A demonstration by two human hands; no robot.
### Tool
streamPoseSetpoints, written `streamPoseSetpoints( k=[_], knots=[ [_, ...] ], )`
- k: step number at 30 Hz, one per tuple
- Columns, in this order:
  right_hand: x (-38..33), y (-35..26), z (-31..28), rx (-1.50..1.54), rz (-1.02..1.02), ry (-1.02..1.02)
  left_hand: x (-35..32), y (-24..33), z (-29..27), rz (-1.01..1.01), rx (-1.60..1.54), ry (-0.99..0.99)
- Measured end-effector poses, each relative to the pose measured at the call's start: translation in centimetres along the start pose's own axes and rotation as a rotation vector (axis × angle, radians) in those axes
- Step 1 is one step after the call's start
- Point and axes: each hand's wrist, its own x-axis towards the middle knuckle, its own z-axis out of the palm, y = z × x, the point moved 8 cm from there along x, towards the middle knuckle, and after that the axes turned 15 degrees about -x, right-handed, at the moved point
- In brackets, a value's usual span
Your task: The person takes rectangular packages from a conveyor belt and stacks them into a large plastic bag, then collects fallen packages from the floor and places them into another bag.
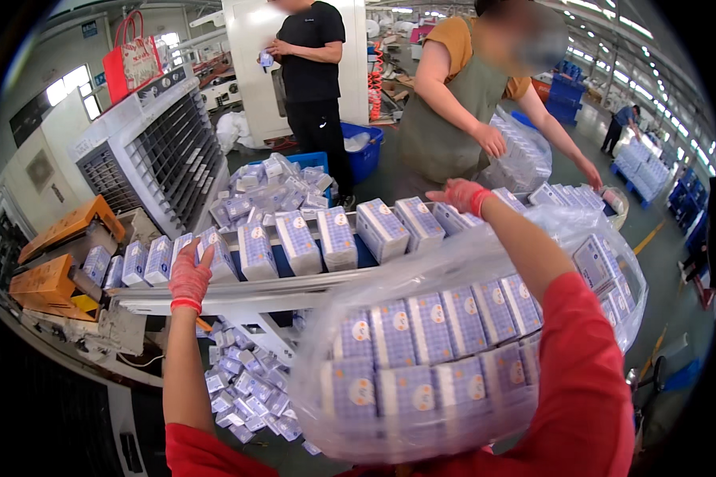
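Purple-and-white tissue packs (297, 242) stand in a row along a conveyor belt (366, 253) that runs across in front of me. My left hand (189, 278), in a thin reddish glove with a red band at the wrist, is at the row's left part. Its thumb and fingers are apart against the near side of the packs. Farther right, my right hand (460, 195), gloved likewise, reaches over the row with fingers stretched out above the packs. Against my front, beneath my right arm, is a large clear plastic bag (314, 389) filled with stacked tissue packs (437, 326).
Across the belt a co-worker in an apron (437, 131) handles another clear bag of packs (521, 155). Behind stands a person in black (314, 71). Loose packs fill a blue crate (314, 161) and lie heaped under the belt. An orange-guarded machine (68, 238) stands left.
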Motion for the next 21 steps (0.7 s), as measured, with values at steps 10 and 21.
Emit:
streamPoseSetpoints(
  k=[10, 21],
  knots=[
    [3.0, 2.4, 7.1, 0.137, 0.243, -0.059, 4.1, -7.5, 11.7, -0.227, -0.237, -0.358],
    [4.9, 2.1, 14.5, 0.765, 0.176, 0.067, 1.9, -1.4, 21.4, -0.234, -0.525, -0.484]
  ],
)
